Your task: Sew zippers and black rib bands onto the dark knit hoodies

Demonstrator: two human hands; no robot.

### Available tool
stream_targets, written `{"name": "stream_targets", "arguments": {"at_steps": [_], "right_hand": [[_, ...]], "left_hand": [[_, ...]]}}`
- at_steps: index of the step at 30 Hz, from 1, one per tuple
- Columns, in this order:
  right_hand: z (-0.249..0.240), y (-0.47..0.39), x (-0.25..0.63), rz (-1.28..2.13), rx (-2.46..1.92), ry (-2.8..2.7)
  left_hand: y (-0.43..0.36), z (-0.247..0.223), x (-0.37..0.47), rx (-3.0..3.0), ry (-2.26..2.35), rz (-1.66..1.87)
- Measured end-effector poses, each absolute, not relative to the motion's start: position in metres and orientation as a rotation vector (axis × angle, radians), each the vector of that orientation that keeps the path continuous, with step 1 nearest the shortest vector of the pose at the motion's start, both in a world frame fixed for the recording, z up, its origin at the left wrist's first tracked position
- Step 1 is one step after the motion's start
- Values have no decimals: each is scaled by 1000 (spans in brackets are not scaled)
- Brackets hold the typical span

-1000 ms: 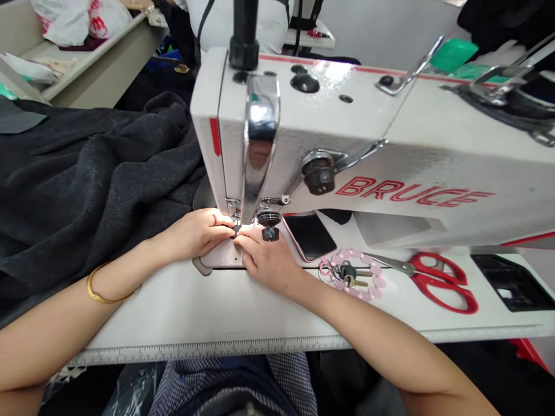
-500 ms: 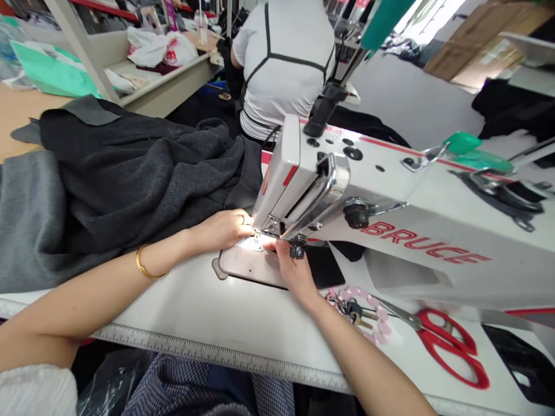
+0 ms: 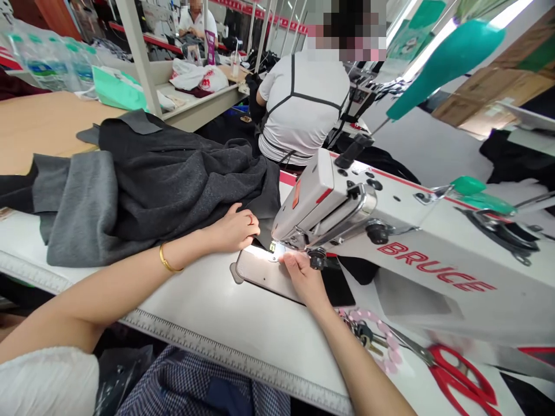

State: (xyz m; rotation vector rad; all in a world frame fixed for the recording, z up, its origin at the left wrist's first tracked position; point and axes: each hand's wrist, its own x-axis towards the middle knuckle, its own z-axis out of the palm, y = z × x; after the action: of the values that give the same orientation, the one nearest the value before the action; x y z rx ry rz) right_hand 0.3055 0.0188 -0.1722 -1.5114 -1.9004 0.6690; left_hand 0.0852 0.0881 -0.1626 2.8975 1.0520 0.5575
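Observation:
A white sewing machine (image 3: 347,208) marked BRUCE has its needle area lit above a metal plate (image 3: 266,277). My left hand (image 3: 234,230), with a ring and a gold bangle, lies left of the presser foot (image 3: 274,248). Its fingers are curled at the edge of the dark grey cloth (image 3: 186,185), which is heaped on the left. My right hand (image 3: 306,279) is right of the foot, under the machine head, thumb and fingers drawn together close to the plate. Whatever is between those fingertips is too small or hidden to make out.
Red-handled scissors (image 3: 462,375) and keys on a pink beaded ring (image 3: 392,346) lie right of my right forearm. A ruler strip (image 3: 217,355) runs along the table's front edge. A teal-handled screwdriver (image 3: 442,69) stands on the machine. Ahead sits a person in white (image 3: 303,110).
The view has shifted, so the machine and cloth appear lower and further right. My left hand has drawn slightly back from the presser foot. My right hand stays beside it.

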Motion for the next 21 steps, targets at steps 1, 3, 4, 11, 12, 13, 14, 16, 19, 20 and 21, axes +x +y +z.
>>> {"name": "stream_targets", "arguments": {"at_steps": [1, 3, 4, 11, 12, 13, 14, 16, 19, 20, 21], "right_hand": [[-173, 19, 305, 630, -1513, -1939], [-174, 17, 303, 576, -1514, -1976], [-174, 16, 303, 559, -1512, -1984], [-164, -7, 293, 459, -1426, -2059], [-162, -15, 288, 464, -1401, -2077], [-161, -23, 282, 473, -1365, -2099], [-160, -32, 275, 482, -1312, -2126], [-160, -52, 258, 488, -1177, -2201], [-161, -79, 231, 420, -1035, -2382], [-161, -86, 225, 395, -1033, -2435], [-162, -91, 220, 379, -1035, -2472]], "left_hand": [[88, -163, 83, 2862, 1101, 534], [84, -162, 80, 2783, 1167, 506], [80, -162, 77, 2752, 1181, 505], [18, -153, 29, 2676, 1136, 487], [5, -152, 20, 2663, 1135, 475], [-8, -151, 11, 2652, 1130, 466], [-21, -150, 3, 2640, 1121, 463], [-45, -149, -10, 2607, 1094, 468], [-71, -149, -23, 2533, 1031, 543], [-77, -149, -26, 2490, 1033, 603], [-80, -149, -27, 2439, 1063, 681]]}}
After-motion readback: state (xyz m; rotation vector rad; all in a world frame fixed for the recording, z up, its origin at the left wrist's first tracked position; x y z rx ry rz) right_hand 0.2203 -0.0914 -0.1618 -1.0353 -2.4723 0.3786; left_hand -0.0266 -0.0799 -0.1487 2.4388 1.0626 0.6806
